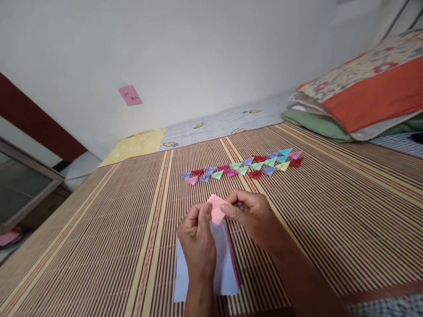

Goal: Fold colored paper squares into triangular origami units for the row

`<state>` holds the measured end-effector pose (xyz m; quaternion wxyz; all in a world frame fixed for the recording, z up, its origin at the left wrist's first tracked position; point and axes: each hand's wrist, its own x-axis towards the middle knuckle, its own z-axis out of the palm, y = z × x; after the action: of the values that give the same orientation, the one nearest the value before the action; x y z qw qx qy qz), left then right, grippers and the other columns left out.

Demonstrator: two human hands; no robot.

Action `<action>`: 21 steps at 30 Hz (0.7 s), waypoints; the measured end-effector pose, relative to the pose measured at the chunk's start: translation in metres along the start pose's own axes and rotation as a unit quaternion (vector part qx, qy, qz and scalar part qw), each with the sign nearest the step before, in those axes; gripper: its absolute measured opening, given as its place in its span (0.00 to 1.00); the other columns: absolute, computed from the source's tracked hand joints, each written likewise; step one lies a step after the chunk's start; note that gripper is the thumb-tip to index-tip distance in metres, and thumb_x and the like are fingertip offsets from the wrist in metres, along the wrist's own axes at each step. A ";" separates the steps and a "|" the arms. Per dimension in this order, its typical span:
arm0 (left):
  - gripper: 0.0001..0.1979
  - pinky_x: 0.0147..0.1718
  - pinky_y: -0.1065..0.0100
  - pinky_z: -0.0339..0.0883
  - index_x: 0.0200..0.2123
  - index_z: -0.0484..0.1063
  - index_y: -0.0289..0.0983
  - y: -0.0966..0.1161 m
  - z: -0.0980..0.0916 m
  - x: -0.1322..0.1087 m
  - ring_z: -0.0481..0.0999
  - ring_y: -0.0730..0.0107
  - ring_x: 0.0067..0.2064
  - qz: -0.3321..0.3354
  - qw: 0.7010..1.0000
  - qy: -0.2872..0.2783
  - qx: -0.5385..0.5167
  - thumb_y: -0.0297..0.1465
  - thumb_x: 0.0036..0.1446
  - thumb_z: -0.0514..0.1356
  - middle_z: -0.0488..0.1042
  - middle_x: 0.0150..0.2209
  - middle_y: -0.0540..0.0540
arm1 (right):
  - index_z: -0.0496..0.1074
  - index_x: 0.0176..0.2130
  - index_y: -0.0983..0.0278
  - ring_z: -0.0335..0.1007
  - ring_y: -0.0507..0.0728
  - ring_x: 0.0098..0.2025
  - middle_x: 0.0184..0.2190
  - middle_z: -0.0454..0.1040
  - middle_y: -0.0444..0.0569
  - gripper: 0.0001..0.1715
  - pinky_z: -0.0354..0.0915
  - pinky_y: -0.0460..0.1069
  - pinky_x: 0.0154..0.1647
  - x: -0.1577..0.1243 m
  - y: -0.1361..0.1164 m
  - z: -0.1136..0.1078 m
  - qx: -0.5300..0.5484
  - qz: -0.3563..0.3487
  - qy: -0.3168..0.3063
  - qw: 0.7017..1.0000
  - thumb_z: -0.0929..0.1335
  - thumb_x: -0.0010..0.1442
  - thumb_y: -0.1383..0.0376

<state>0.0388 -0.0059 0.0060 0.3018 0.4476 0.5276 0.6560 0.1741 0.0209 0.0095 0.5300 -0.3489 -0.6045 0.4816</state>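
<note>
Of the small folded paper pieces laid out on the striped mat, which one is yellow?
The pale yellow piece near the right end of the front row, between a blue-violet piece and a red piece; no other piece there shows yellow.

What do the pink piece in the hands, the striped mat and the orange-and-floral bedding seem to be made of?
Pink piece: likely thin matte paper, given its straight edges and sharp corners.
Striped mat: probably bamboo or similar, judging by its narrow parallel strips; synthetic is possible.
Orange-and-floral bedding: apparently matte woven fabric, with soft folds and a printed pattern.
</note>
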 end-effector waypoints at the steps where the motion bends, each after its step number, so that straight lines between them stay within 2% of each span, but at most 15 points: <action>1: 0.18 0.23 0.71 0.55 0.20 0.72 0.38 0.000 0.000 0.000 0.61 0.72 0.24 0.003 1.000 0.007 0.009 0.41 0.56 0.69 0.64 0.20 0.53 | 0.74 0.28 0.63 0.61 0.51 0.26 0.23 0.68 0.40 0.12 0.58 0.47 0.28 0.000 0.001 0.000 0.006 0.002 0.002 1.000 0.71 0.62 0.62; 5: 0.16 0.22 0.71 0.55 0.21 0.74 0.38 -0.001 0.001 0.001 0.61 0.72 0.23 0.032 0.998 0.035 0.034 0.39 0.55 0.69 0.64 0.19 0.53 | 0.73 0.27 0.63 0.61 0.51 0.26 0.22 0.67 0.40 0.14 0.58 0.47 0.28 0.002 0.001 0.001 0.022 0.010 0.002 1.000 0.71 0.62 0.60; 10: 0.10 0.25 0.73 0.63 0.27 0.79 0.38 -0.001 0.001 0.003 0.68 0.72 0.25 0.030 0.998 0.058 -0.001 0.37 0.56 0.69 0.71 0.22 0.52 | 0.71 0.27 0.63 0.59 0.50 0.25 0.22 0.65 0.39 0.13 0.56 0.46 0.27 0.001 -0.001 0.002 0.005 -0.006 0.003 1.000 0.70 0.63 0.63; 16: 0.13 0.24 0.75 0.63 0.27 0.77 0.36 -0.006 -0.007 0.008 0.69 0.74 0.25 0.000 0.999 0.035 -0.037 0.39 0.57 0.68 0.72 0.22 0.52 | 0.68 0.26 0.63 0.54 0.50 0.25 0.22 0.60 0.38 0.16 0.51 0.47 0.26 -0.002 0.002 -0.004 -0.022 0.022 -0.073 0.997 0.69 0.64 0.62; 19: 0.16 0.29 0.73 0.68 0.33 0.77 0.36 -0.008 -0.008 0.011 0.73 0.73 0.28 -0.035 0.992 0.006 -0.122 0.44 0.62 0.64 0.76 0.26 0.49 | 0.68 0.27 0.63 0.56 0.51 0.26 0.22 0.62 0.39 0.16 0.53 0.47 0.27 0.000 0.005 -0.006 0.004 0.031 -0.030 0.999 0.69 0.64 0.60; 21: 0.13 0.35 0.70 0.72 0.36 0.74 0.38 -0.008 -0.007 0.011 0.77 0.70 0.32 -0.052 0.981 -0.022 -0.188 0.42 0.60 0.66 0.79 0.32 0.47 | 0.68 0.27 0.63 0.56 0.51 0.26 0.22 0.63 0.39 0.16 0.54 0.47 0.27 0.002 0.006 -0.005 0.016 0.030 0.021 0.999 0.68 0.65 0.59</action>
<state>0.0269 0.0031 0.0009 0.4260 0.3693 0.4110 0.7164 0.1781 0.0251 0.0041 0.5334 -0.3689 -0.5745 0.4993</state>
